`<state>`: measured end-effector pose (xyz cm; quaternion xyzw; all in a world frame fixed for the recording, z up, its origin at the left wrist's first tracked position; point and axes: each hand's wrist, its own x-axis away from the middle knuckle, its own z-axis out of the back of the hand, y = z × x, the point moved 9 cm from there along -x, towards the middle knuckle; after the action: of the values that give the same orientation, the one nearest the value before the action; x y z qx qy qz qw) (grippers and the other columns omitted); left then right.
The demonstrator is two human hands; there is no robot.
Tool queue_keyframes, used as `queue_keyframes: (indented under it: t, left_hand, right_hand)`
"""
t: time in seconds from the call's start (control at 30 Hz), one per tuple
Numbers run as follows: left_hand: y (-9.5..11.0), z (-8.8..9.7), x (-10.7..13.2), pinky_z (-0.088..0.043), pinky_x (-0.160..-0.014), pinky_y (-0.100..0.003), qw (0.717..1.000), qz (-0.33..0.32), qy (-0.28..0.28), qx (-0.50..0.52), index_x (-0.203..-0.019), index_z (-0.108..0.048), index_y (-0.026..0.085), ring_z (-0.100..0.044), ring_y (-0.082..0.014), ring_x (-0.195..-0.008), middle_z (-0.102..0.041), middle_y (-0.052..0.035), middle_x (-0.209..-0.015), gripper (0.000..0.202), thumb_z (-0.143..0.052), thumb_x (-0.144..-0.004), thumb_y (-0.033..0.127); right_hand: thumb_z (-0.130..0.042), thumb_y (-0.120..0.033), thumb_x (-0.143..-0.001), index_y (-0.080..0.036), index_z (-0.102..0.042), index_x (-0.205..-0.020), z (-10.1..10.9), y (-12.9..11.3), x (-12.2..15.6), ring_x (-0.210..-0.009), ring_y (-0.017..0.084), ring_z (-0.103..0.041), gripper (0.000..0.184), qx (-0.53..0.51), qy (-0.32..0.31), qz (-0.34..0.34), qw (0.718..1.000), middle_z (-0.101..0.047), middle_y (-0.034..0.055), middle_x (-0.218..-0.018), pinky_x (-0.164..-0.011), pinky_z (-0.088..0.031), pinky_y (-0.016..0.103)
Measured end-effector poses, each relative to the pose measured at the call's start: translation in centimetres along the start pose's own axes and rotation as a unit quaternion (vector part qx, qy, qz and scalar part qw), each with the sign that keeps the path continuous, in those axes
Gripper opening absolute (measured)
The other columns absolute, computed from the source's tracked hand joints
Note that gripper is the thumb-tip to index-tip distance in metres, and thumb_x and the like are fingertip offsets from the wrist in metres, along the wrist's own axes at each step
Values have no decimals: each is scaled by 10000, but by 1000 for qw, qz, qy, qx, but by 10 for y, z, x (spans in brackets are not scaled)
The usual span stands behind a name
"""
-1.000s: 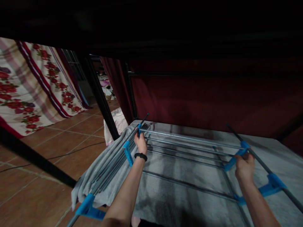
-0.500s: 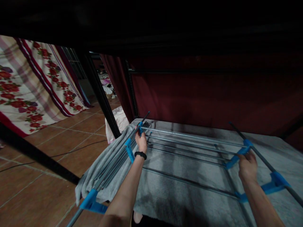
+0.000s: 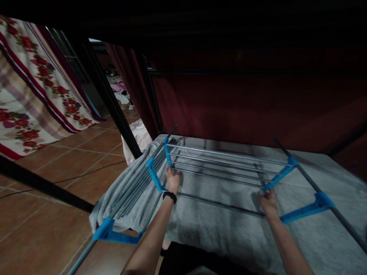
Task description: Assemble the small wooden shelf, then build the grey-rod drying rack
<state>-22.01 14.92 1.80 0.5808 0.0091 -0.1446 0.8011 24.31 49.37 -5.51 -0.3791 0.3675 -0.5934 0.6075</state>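
Observation:
A rack of grey metal rods point(image 3: 229, 156) and blue plastic brackets lies partly assembled across a grey blanket point(image 3: 218, 233). My left hand point(image 3: 172, 179), with a black band on the wrist, closes around the lower end of the left blue bracket point(image 3: 167, 152). At the other side, my right hand point(image 3: 268, 203) grips the bottom end of the right blue bracket point(image 3: 281, 175). Several parallel rods span between these two brackets. Nearer me, another blue bracket point(image 3: 308, 210) joins the right-hand pole. Fingertips of both hands are partly hidden.
Loose grey rods point(image 3: 134, 196) lie bundled along the blanket's left edge. A black post point(image 3: 109, 95) rises at the left, beneath a dark overhead frame. Dark red cloth point(image 3: 229, 107) hangs behind. A cable point(image 3: 86, 176) runs over the tiled floor point(image 3: 51, 214).
Both hands have moved from the upper parts of the brackets to their lower ends. My right hand has shifted left. The camera view has shifted slightly.

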Motion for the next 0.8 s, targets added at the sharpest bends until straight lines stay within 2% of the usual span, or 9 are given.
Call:
queue_keyframes:
  t: [0.07, 0.17, 0.27, 0.33, 0.43, 0.53, 0.67, 0.73, 0.8]
  left_hand:
    - [-4, -3, 18, -352, -1161, -489, 1000, 12, -16, -15, -1258, -588, 123, -464, -331, -1368, -492, -208, -1446, 535, -601, -727, 59]
    - [-2, -4, 39, -319, -1189, -467, 998, 2, -51, -32, -1184, -642, 144, -433, -319, -1394, -477, -173, -1474, 513, -598, -688, 21]
    - [6, 3, 57, -308, -1198, -444, 993, -63, -85, -59, -1156, -661, 152, -435, -303, -1389, -488, -164, -1455, 452, -557, -731, 40]
    - [11, 16, 66, -333, -1181, -437, 986, -117, -78, -86, -1151, -660, 174, -463, -288, -1355, -522, -149, -1403, 407, -524, -779, 81]
    - [11, 47, 78, -386, -1118, -474, 976, -169, -4, -139, -1112, -644, 179, -519, -292, -1245, -585, -143, -1225, 318, -491, -834, 163]
    - [1, 72, 87, -422, -1036, -517, 966, -162, 61, -193, -1021, -619, 168, -543, -318, -1125, -582, -124, -1034, 226, -484, -857, 247]
    - [-17, 92, 90, -402, -1023, -536, 965, -118, 118, -203, -970, -552, 169, -524, -330, -1091, -545, -100, -962, 201, -509, -826, 302]
    - [-28, 103, 86, -399, -1022, -522, 967, -76, 165, -179, -1002, -522, 172, -514, -321, -1096, -534, -97, -1007, 266, -554, -791, 331]
    - [-39, 108, 78, -423, -983, -488, 974, -28, 174, -146, -1021, -509, 187, -524, -298, -1053, -535, -80, -1016, 333, -607, -764, 375]
  right_hand:
    - [-595, -423, -633, -176, -571, -1239, -8, 0, 18, -953, 311, -638, 655, 49, -28, 39, 998, -633, 96, -998, -900, -506, 493]
    - [-495, -391, -737, -174, -597, -1242, -12, -18, 48, -1153, 325, -584, 559, 101, -54, 142, 983, -598, 142, -1217, -1036, -439, 510]
    - [-446, -303, -778, -198, -611, -1239, -8, -42, 77, -1263, 287, -522, 500, 97, -72, 235, 965, -556, 115, -1341, -1122, -381, 483]
    - [-433, -261, -788, -201, -623, -1223, 1, -51, 91, -1275, 272, -511, 479, 91, -61, 260, 959, -565, 109, -1337, -1135, -374, 479]
    - [-415, -227, -800, -196, -624, -1212, 20, -51, 105, -1258, 268, -513, 463, 91, -19, 258, 962, -585, 116, -1301, -1125, -382, 488]
    - [-397, -227, -822, -194, -616, -1199, 33, -43, 117, -1236, 264, -512, 438, 99, 11, 245, 964, -585, 122, -1269, -1108, -390, 480]
    - [-401, -270, -837, -198, -606, -1133, 41, -22, 127, -1200, 265, -509, 367, 102, 22, 208, 972, -581, 122, -1186, -1093, -391, 455]
    - [-422, -308, -828, -195, -577, -1100, 48, -6, 127, -1154, 269, -524, 333, 89, 42, 164, 982, -579, 118, -1132, -1074, -400, 447]
    - [-441, -347, -815, -195, -526, -1087, 57, 13, 124, -1087, 264, -547, 323, 60, 78, 104, 990, -573, 110, -1092, -1035, -426, 430]
